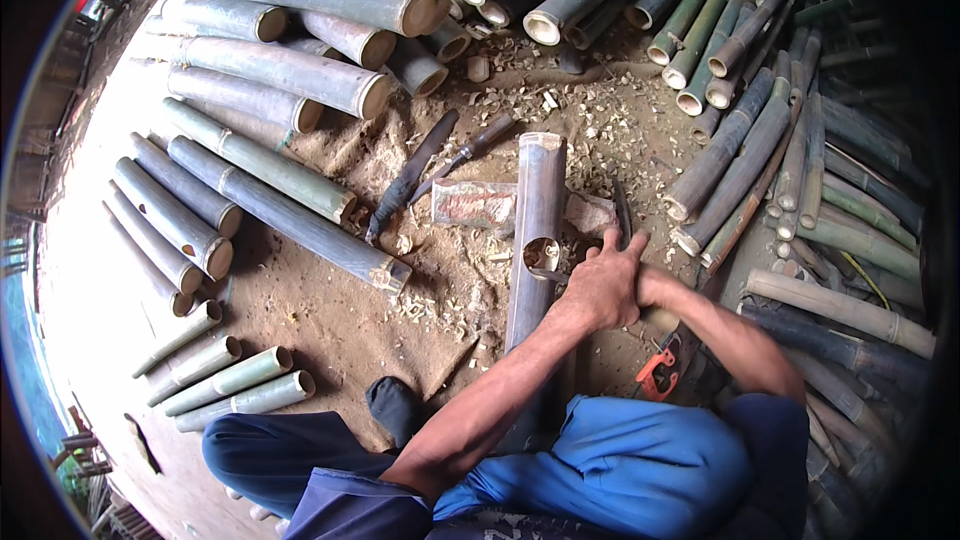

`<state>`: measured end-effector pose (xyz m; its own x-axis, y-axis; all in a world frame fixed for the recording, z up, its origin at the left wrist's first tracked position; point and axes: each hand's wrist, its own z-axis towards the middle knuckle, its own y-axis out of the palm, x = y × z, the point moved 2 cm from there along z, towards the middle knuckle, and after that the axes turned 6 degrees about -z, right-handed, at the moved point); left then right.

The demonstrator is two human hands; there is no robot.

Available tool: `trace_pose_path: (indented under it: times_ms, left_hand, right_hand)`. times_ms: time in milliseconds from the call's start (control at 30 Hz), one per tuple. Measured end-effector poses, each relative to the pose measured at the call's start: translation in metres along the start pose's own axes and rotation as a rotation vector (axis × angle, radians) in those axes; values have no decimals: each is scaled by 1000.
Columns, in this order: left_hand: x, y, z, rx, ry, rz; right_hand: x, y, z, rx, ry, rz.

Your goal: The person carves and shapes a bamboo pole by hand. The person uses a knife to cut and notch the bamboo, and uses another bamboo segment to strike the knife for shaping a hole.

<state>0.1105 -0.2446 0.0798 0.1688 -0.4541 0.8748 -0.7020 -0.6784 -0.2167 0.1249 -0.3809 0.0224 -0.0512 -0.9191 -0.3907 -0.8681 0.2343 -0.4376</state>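
An upright-lying bamboo tube points away from me, with a rounded hole cut in its wall. A short knife blade reaches from my hands to the edge of that hole. My left hand is closed at the knife, its fingers bent and pointing away. My right hand meets it from the right and closes on the knife too, largely hidden under the left. A dark curved blade stands just beyond my fingers; whether it belongs to the same tool I cannot tell. Under the tube lies a worn block.
A dark-handled machete and a wooden-handled knife lie left of the tube. An orange-handled tool rests by my right knee. Bamboo tubes are piled at far left, with more bamboo at right. Pale shavings litter the ground.
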Motion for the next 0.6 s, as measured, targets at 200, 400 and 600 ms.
trace_pose_path:
  times_ms: [200,400,600]
  left_hand:
    - [-28,-8,-15,-454,120,83]
    - [-32,11,-16,169,130,27]
    - [-30,-16,-24,-336,133,78]
  right_hand:
    - [-13,98,9,282,358,536]
    - [-32,12,-12,-11,49,38]
    - [-25,84,-10,99,314,714]
